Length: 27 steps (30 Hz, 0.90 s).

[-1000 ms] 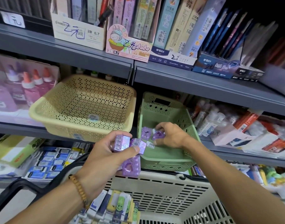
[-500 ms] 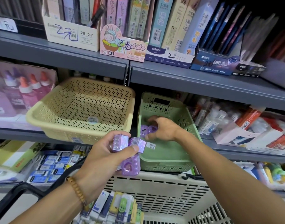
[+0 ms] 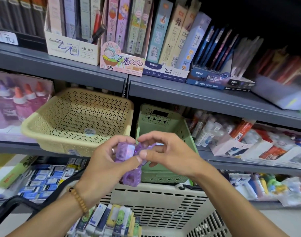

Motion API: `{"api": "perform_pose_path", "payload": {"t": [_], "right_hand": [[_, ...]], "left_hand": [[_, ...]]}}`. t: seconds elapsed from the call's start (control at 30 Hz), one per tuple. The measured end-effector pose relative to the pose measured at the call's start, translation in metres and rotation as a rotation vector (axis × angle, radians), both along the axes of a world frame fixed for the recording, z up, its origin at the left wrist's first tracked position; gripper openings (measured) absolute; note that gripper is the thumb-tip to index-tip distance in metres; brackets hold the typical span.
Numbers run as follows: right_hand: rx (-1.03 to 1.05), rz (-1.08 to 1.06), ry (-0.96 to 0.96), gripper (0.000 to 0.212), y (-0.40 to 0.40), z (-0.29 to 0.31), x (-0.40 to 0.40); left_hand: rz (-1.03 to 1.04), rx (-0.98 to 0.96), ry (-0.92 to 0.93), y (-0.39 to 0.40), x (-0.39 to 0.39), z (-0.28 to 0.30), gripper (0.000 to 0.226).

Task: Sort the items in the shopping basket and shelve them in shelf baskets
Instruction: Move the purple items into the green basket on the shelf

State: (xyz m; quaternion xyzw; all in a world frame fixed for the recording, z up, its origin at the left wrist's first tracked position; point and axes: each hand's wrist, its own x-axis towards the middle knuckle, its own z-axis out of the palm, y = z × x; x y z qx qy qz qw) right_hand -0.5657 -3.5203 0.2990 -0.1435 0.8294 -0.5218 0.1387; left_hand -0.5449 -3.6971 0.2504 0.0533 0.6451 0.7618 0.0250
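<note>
My left hand [image 3: 101, 166] grips a cluster of small purple glittery items [image 3: 127, 152], one hanging low at the palm's edge. My right hand [image 3: 165, 154] meets it in front of the green shelf basket [image 3: 165, 124], thumb and fingers pinching one of the purple items. The yellow perforated shelf basket [image 3: 78, 117] sits left of the green one and looks empty. Below my arms is the beige shopping basket [image 3: 156, 200], holding several upright packaged items [image 3: 112, 219] at its left end. The green basket's floor is mostly hidden behind my hands.
Grey shelves [image 3: 197, 96] carry pencil-lead boxes [image 3: 72, 50] above, glue bottles [image 3: 23, 98] at left and small bottles and packs [image 3: 248, 142] at right. The shopping basket's black handle [image 3: 14, 206] curves at lower left. Blue packets [image 3: 42, 182] fill the lower shelf.
My right hand has pulled back out of the green basket and come to the left hand, closing on a purple item there. The left hand has stayed roughly in place.
</note>
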Motion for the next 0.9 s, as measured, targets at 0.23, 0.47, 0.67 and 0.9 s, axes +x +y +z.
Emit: {"api": "perform_pose_path", "payload": {"t": [0.23,0.47,0.67,0.9], "right_hand": [[0.152,-0.128,0.001,0.036,0.031,-0.004,-0.019],[0.745,-0.232,0.123,0.029,0.062,-0.042,-0.068],[0.818,-0.229,0.044,0.033,0.059,-0.063,-0.097],[0.764,-0.290,0.118,0.047,0.055,-0.046,-0.081]], "left_hand": [[0.053,-0.013,-0.053,0.001,-0.009,-0.006,0.029],[0.057,0.209,-0.195,0.004,-0.015,-0.008,0.036],[0.056,0.235,-0.213,0.004,-0.016,-0.008,0.028],[0.075,0.296,-0.232,0.006,-0.014,-0.001,0.028]]}}
